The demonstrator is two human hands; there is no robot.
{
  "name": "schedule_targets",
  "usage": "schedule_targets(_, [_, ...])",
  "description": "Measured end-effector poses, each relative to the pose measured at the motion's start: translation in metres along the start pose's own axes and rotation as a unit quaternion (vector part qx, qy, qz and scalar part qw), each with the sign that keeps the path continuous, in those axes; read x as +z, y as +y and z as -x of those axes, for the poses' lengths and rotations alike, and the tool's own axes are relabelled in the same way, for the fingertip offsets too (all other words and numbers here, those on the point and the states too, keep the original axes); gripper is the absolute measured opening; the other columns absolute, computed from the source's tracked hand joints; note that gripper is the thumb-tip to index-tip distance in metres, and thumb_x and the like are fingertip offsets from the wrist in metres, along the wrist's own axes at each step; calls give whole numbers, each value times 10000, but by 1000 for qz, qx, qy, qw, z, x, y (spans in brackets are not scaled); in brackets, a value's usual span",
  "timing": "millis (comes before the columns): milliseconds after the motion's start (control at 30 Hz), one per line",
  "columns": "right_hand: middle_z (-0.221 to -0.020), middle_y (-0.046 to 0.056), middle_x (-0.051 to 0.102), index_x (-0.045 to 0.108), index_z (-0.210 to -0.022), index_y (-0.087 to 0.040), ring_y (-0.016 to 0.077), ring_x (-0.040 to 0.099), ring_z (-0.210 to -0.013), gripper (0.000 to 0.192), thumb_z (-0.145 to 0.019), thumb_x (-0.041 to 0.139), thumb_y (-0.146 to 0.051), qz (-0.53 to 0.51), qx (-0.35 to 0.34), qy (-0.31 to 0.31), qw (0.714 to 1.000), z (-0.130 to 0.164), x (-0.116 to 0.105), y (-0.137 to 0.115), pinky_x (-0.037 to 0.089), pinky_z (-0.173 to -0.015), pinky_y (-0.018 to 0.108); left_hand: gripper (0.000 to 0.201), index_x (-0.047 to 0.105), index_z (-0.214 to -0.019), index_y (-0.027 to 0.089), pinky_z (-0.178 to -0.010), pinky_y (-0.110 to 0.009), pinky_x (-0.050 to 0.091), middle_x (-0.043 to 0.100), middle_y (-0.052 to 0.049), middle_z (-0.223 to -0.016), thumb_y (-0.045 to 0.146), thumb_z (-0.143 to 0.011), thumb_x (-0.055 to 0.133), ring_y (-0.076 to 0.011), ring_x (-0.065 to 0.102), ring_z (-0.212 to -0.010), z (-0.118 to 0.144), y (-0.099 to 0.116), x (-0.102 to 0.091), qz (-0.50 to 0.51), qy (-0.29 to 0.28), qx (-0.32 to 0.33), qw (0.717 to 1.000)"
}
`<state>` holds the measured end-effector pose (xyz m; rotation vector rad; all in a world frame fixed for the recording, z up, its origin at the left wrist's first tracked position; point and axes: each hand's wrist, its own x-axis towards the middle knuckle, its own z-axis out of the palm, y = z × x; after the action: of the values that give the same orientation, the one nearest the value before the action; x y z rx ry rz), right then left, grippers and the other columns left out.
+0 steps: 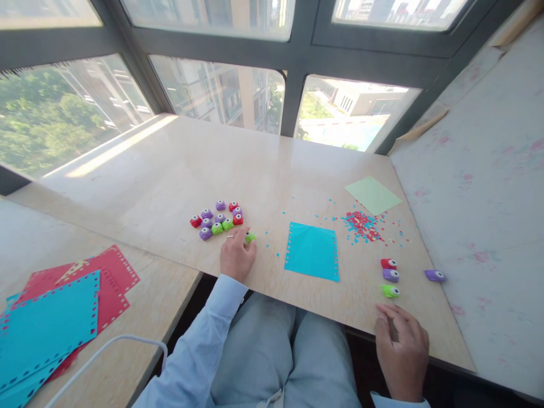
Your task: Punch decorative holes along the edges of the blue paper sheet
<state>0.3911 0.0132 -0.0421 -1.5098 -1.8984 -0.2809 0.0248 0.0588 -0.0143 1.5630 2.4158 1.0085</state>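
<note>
My left hand [238, 256] rests on the table with its fingers closed around a small green craft punch [250, 237], which they partly cover. Just beyond it stands a cluster of several red, purple and green craft punches [220, 219]. A blue sheet of paper [312, 251], with punched holes along its left and right edges, lies flat between my hands. At the table's front edge is my right hand [402, 348], loosely bent, holding nothing. Past its fingertips a red punch [388, 263], a purple punch [391, 275] and a green punch [390, 290] form a column.
Red and blue paper bits [363, 225] are heaped at the right, below a pale green sheet [373, 195]. Another purple punch [434, 275] sits by the wall. Punched blue sheets [51, 323] and red sheets [114, 272] overlap at the left, near a white cable [123, 338].
</note>
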Motion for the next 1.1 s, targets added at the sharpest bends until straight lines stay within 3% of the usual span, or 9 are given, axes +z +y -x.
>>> schedule_targets(200, [-907,156,693,693,-873,-109,287,631,-873,285,-937,464,-265,2,-8,3,1000,2,1,0,438,-820,415,348,658,-1115,171,-723,-358,520,605,-115,-1156,176,-777,574,-113,488,-523,-5,-13,-15,6,83,-39,996])
schedule_targets(300, [-902,157,694,692,-868,-108,286,634,-870,278,-935,469,-261,5,-12,11,1000,2,1,1,438,-819,414,373,643,-1143,161,-736,-348,510,618,-113,-1115,199,-778,573,-138,529,-580,-14,-21,-27,-15,101,-58,993])
schedule_targets(433, [-903,161,696,694,-869,-106,286,636,-868,274,-930,476,-259,4,-12,15,1000,3,2,1,439,-817,412,447,590,-1229,180,-701,-328,466,646,-34,-786,238,-785,593,-229,617,-741,-25,-33,-41,-72,18,-124,990])
schedule_targets(500, [-905,162,698,695,-867,-107,283,636,-863,272,-928,478,-260,6,-10,18,1000,3,3,1,439,-810,408,409,594,-1204,208,-637,-303,427,603,6,-668,268,-799,595,-221,613,-691,-26,-37,-44,-83,-34,-135,987])
schedule_targets(567, [-903,162,699,694,-861,-109,280,637,-858,270,-926,479,-259,8,-8,21,1000,3,3,1,439,-803,404,316,621,-1105,222,-599,-284,391,576,23,-631,291,-797,607,-200,596,-644,-24,-39,-45,-84,-49,-128,987])
schedule_targets(633, [-903,162,699,693,-856,-111,278,637,-858,266,-924,480,-256,10,-7,23,1000,3,4,0,440,-801,402,262,626,-1031,218,-591,-275,380,561,30,-626,297,-781,623,-183,583,-628,-20,-39,-45,-73,-48,-117,989])
schedule_targets(733, [-907,155,699,690,-860,-118,276,638,-865,255,-920,484,-255,10,-5,24,1000,4,4,0,440,-806,403,376,604,-1108,204,-617,-278,409,545,35,-642,330,-756,642,-181,574,-638,-13,-38,-45,-50,-34,-98,993])
schedule_targets(933, [-919,154,699,693,-868,-129,285,639,-883,238,-907,494,-252,6,7,19,1000,5,3,-1,443,-819,417,471,600,-1162,162,-737,-350,481,581,-31,-773,455,-794,582,-231,594,-763,-10,-54,-51,-55,94,-76,991])
schedule_targets(1100, [-927,139,699,697,-857,-152,280,640,-886,234,-897,496,-264,6,35,24,999,5,4,-3,441,-834,422,312,644,-1030,199,-682,-339,473,554,-11,-682,345,-757,604,-230,582,-711,-15,-71,-58,-86,26,-116,989])
